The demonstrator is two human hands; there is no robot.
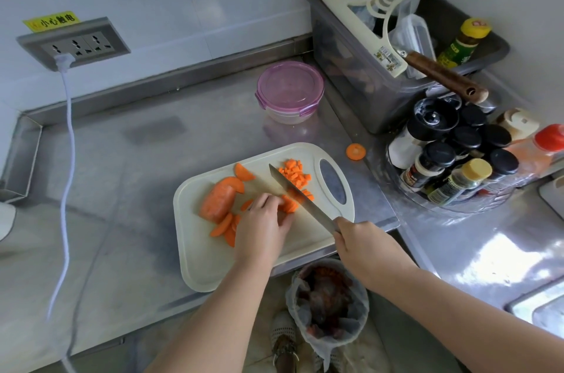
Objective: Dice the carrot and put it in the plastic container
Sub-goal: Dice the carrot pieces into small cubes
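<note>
Two bare forearms are seen reaching in from the lower edge, over a lined waste bin [329,296] on the floor. The left grip [262,220] is laid palm-down on the cutting board [207,266], its fingertips curled onto a small bundle of carrot strips [290,204], which is pinned against the board. The right grip [360,241] is closed round the handle of the knife [302,198]; the blade is pointed away and to the left, and its edge is set across the strips just beside the left fingertips. Beyond the blade a pile of diced carrot [294,172] is gathered near the board's handle hole. The uncut carrot piece [218,198] is lying to the left of the left grip, its long axis running from near-left to far-right, with half-moon slices [225,227] fanned beside its near end. The board is placed at the front edge of the steel tabletop [137,159], handle end turned far-right. One round slice [355,151] is left on the tabletop just off the board. The plastic container [290,92] is set well beyond the board with its purple lid on, and bare steel is left between them and to the board's left. A spice rack [451,159] and a grey tub [381,82] are crowded along the right.
</note>
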